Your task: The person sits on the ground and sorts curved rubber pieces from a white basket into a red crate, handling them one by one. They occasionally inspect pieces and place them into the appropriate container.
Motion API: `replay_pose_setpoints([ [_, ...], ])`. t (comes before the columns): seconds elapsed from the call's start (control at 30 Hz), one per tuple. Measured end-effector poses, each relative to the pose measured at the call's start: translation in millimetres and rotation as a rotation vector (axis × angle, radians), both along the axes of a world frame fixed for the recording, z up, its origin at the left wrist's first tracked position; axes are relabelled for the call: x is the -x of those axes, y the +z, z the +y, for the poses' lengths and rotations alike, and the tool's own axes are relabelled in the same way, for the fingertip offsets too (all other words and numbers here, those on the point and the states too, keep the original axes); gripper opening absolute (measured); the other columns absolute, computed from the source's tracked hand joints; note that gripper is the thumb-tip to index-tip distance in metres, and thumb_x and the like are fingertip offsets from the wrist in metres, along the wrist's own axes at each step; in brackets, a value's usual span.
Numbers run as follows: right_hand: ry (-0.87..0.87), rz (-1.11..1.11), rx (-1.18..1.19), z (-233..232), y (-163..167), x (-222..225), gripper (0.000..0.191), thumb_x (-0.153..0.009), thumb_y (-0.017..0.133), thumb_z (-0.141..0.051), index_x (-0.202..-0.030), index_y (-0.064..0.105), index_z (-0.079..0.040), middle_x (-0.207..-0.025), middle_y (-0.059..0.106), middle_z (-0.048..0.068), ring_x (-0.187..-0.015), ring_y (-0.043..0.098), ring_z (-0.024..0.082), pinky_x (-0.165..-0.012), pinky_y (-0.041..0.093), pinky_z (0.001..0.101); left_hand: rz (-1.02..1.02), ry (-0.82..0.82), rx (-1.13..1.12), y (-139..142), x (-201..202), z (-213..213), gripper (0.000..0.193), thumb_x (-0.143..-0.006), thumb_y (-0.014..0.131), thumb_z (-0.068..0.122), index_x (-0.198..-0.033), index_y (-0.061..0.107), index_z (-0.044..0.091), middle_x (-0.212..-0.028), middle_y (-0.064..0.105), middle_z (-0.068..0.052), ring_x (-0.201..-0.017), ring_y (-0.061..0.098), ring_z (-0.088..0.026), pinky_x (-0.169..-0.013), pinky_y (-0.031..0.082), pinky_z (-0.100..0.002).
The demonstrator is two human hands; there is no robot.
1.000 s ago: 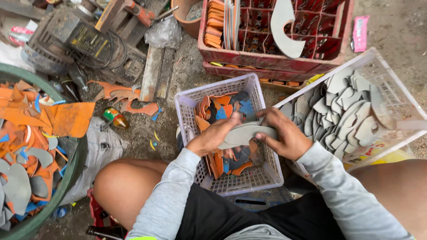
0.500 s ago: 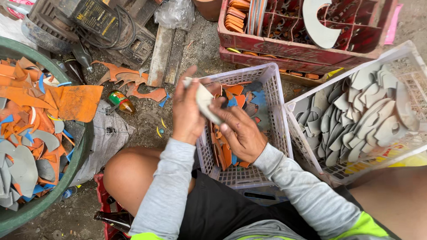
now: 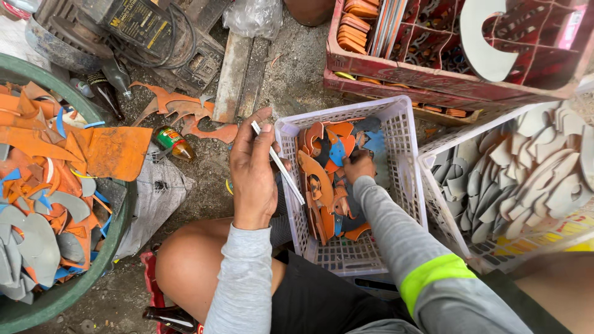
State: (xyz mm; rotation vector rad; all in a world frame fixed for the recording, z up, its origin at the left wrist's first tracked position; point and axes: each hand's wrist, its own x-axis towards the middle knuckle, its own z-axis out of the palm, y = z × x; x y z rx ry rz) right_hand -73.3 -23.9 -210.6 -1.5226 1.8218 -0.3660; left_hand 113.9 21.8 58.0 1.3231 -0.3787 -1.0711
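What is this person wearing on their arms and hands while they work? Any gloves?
No gloves: the left hand and right hand are both bare. Both arms are covered to the wrists by long, light grey sleeves of soft knit cloth. The right sleeve carries a bright yellow-green band across the upper arm.

Even daylight, soft shadows, sharp focus

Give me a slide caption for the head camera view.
Left hand holds a thin white piece edge-on while right hand reaches into a white basket of orange cut-outs.
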Motion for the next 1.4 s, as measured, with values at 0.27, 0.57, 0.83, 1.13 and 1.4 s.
replay_pose_setpoints([
  [0.27,-0.217,-0.119,-0.151,-19,4,-9,0.026,-0.087,0.076,-0.025,-0.096,0.071,-0.001,-0.092,0.077,0.015,-0.085,0.074,0.029,-0.081,0.057,0.0386,-0.17,-0.219,-0.048,-1,0,5,0.041,-0.102,0.062,0.019,-0.142,0.057,0.01,-0.101,0.062,0.0,-0.083,0.057,-0.005,-0.062,0.056,-0.022],
  [0.57,-0.067,-0.548,-0.02,-11,127,72,0.021,-0.104,0.062,-0.018,-0.118,0.058,-0.003,-0.082,0.068,0.006,-0.07,0.061,0.012,-0.061,0.049,0.03,-0.642,-0.454,0.016,-24,19,3,0.034,-0.1,0.068,0.018,-0.131,0.065,0.005,-0.121,0.074,-0.008,-0.107,0.069,-0.014,-0.092,0.054,-0.029],
  [0.83,0.698,0.235,0.844,-4,272,109,0.014,-0.086,0.077,-0.022,-0.099,0.075,-0.019,-0.086,0.067,0.01,-0.08,0.062,0.025,-0.071,0.051,0.0339,-0.501,-0.546,-0.041,-57,48,-6,0.03,-0.1,0.076,0.022,-0.122,0.071,0.003,-0.096,0.071,-0.005,-0.087,0.064,-0.014,-0.077,0.055,-0.03],
  [1.13,0.008,-0.68,0.048,27,252,158,0.009,-0.106,0.067,-0.004,-0.108,0.069,0.004,-0.098,0.069,0.014,-0.086,0.064,0.015,-0.077,0.052,0.0287,-0.011,-0.34,-0.21,-66,69,-11,0.039,-0.086,0.08,0.029,-0.114,0.065,0.006,-0.086,0.074,-0.003,-0.066,0.071,-0.009,-0.046,0.062,-0.027],
  [1.4,0.171,-0.806,-0.189,47,181,132,0.026,-0.104,0.061,-0.009,-0.123,0.054,0.007,-0.1,0.068,0.011,-0.09,0.067,0.014,-0.077,0.054,0.0286,0.174,-0.141,-0.125,-80,102,-4,0.026,-0.091,0.079,0.023,-0.102,0.066,0.004,-0.085,0.073,-0.004,-0.066,0.072,-0.013,-0.05,0.065,-0.032],
])
